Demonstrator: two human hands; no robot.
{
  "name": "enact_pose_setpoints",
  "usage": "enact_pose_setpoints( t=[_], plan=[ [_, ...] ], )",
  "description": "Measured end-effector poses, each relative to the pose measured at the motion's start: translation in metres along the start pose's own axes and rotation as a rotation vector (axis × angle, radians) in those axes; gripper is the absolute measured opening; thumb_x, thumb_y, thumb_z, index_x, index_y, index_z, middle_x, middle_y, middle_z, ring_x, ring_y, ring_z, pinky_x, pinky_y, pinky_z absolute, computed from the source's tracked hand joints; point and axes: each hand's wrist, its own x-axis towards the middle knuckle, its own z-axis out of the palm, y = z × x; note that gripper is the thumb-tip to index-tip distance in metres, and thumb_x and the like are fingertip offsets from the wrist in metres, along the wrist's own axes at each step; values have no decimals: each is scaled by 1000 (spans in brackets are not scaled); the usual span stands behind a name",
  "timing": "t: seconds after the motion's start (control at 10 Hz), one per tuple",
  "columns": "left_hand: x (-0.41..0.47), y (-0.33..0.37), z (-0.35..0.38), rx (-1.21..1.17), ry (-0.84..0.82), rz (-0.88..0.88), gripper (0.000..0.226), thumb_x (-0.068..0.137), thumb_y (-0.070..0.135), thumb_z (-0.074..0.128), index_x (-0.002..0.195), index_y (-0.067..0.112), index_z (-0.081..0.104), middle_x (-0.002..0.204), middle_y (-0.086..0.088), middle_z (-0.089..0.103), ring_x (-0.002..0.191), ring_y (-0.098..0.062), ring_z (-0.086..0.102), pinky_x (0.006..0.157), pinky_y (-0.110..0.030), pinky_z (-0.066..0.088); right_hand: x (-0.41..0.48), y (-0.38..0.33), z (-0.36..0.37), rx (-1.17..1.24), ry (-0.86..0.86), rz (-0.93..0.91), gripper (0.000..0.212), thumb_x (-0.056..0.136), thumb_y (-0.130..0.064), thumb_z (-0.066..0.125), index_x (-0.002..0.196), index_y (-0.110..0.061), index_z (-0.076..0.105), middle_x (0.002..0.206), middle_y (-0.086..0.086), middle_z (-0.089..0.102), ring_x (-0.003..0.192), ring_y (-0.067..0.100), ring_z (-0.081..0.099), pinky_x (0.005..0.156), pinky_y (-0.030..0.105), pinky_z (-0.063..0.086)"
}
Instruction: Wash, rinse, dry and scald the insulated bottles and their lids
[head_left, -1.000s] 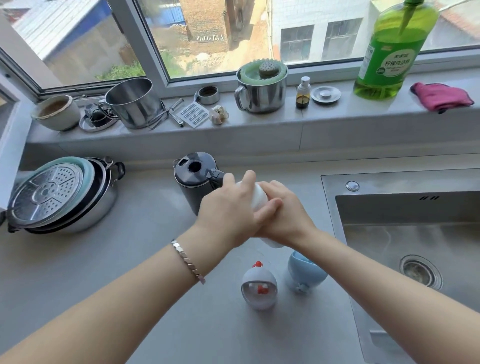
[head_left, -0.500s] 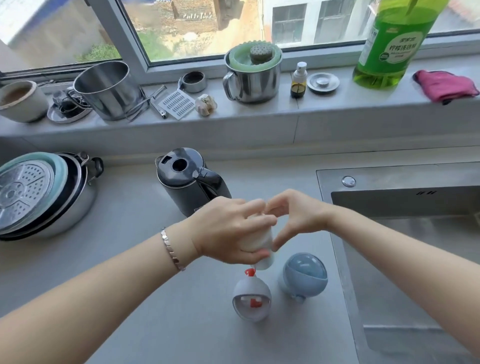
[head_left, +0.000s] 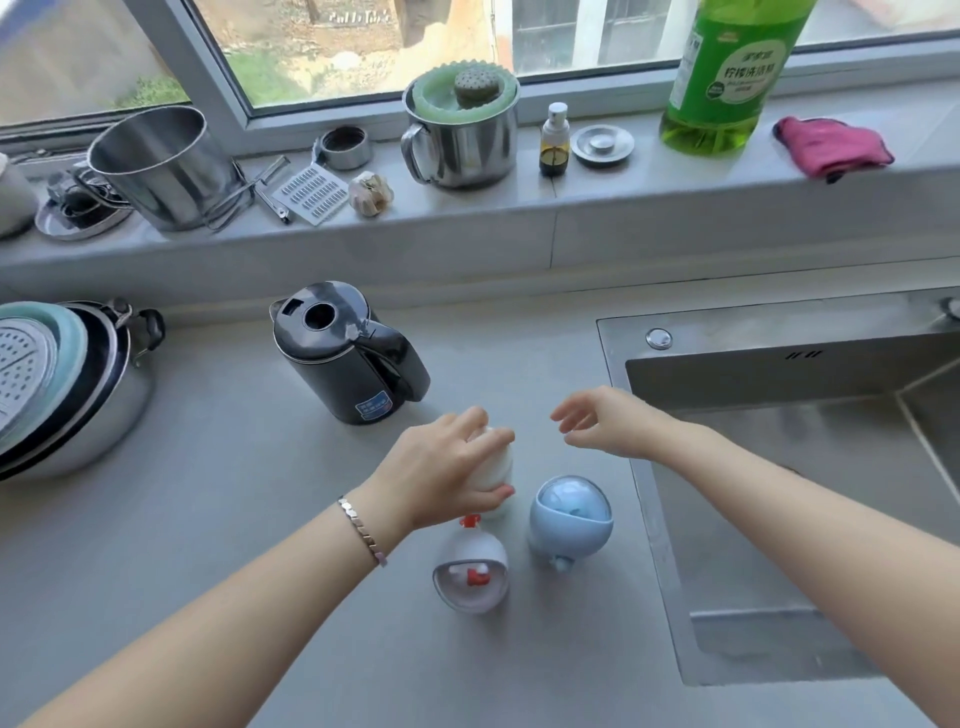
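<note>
On counter (head_left: 249, 499): L hand (head_left: 441, 470) grip curled round white bottle (head_left: 503, 465); R hand (head_left: 608, 423) slack, empty.

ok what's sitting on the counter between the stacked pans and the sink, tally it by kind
kettle: 1
white bottle: 1, gripped by the left hand
domed lids: 2, the white lid and the blue lid
total: 4
</note>
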Motion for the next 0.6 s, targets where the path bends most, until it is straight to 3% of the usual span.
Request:
enact_pose_setpoints(
  t=[0.2,0.3,0.4,0.5,0.6],
  plan=[
    [-4,13,-1,-59,13,-182,47,69,60,46,106,31,49,90,0,60,74,-17,59,45,-27,50,-8,10,8,-72,-4,17,25,86,-17,56,110,-20,63,94,-6,62,90,11,59,86,26,48],
    [-9,21,-5,-152,-61,-357,57,69,64,46,116,33,53,105,2,56,94,-13,53,62,-28,49,-12,12,11,-101,-4,27,25,87,-17,55,110,-21,63,94,-7,61,91,12,58,87,26,47],
    [-11,32,-8,-184,-190,-531,57,79,60,56,131,38,43,125,6,41,112,-15,47,79,-28,42,-16,11,14,-145,-22,31,27,87,-17,53,112,-19,62,97,-5,61,92,12,56,86,24,45],
    [-5,42,-19,-143,-257,-573,60,84,59,51,138,39,34,132,3,37,116,-21,44,85,-32,41,-21,8,13,-193,-38,53,28,88,-18,53,114,-19,61,106,-2,63,94,13,55,86,25,44],
    [1,44,-31,-122,-187,-611,57,89,56,47,139,32,37,139,-1,37,123,-24,38,98,-34,35,-28,9,10,-286,-36,106,30,87,-21,54,116,-20,60,114,-1,62,98,15,54,86,26,44]
  ],
)
